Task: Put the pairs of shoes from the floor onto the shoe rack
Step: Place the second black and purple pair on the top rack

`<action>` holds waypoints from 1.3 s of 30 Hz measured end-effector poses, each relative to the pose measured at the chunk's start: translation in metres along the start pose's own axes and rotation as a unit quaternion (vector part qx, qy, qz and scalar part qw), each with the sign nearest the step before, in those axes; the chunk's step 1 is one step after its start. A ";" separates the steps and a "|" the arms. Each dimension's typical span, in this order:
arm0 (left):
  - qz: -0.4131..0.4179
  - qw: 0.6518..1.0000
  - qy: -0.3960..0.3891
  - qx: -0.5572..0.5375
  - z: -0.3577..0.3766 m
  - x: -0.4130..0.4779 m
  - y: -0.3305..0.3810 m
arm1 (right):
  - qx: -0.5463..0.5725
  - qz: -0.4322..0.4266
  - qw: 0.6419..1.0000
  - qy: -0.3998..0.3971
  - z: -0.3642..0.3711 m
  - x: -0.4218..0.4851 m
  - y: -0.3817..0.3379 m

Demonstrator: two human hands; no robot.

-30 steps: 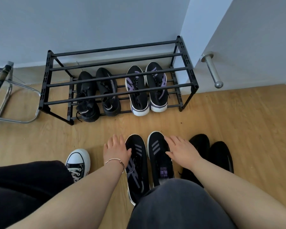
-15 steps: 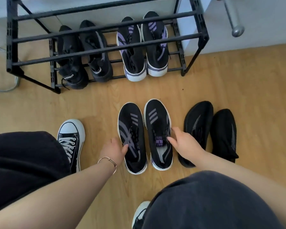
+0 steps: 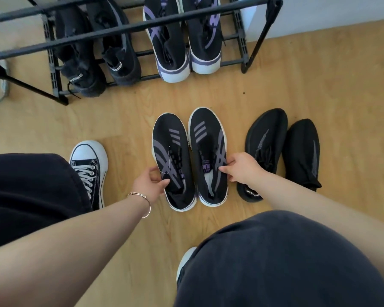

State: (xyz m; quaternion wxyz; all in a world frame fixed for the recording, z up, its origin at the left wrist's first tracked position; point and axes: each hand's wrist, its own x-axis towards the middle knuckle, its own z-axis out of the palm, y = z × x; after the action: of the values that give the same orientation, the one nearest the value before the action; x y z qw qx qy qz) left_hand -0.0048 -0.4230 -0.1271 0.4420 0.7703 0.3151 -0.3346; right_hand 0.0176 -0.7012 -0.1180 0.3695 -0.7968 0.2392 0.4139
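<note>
Wood floor (image 3: 297,89), with a shoe rack (image 3: 129,25) across the top of the frame. At centre, your left hand (image 3: 149,181) pinches the left sneaker (image 3: 172,160); your right hand (image 3: 242,168) pinches the right sneaker (image 3: 208,156). Black shoes (image 3: 282,151) lie right of them.

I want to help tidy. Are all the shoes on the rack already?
No, the striped pair and the black pair sit on the floor.
</note>
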 end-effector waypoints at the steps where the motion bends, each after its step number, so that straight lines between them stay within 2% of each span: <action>1: -0.004 1.000 -0.005 -0.020 -0.001 0.002 0.000 | -0.003 0.006 1.000 -0.001 -0.001 0.001 -0.002; 5: -0.018 0.998 -0.018 -0.053 -0.005 0.005 0.001 | -0.025 0.018 1.000 -0.001 -0.002 0.004 -0.005; 16: 0.025 0.998 -0.016 -0.050 -0.025 0.006 0.030 | 0.122 0.021 0.992 -0.008 -0.012 -0.001 -0.014; 28: 0.092 0.992 -0.005 -0.086 -0.047 -0.025 0.094 | 0.111 -0.047 0.993 0.003 -0.086 -0.037 -0.060; 39: 0.136 0.982 0.008 -0.134 -0.082 -0.056 0.140 | 0.120 -0.090 0.989 0.016 -0.124 -0.076 -0.119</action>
State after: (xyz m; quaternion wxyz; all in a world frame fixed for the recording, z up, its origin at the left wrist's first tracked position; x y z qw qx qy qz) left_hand 0.0916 -0.4177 0.0146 0.5804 0.7421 0.2530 -0.2200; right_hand 0.1175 -0.7202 0.0393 0.4938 -0.7717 0.2205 0.3346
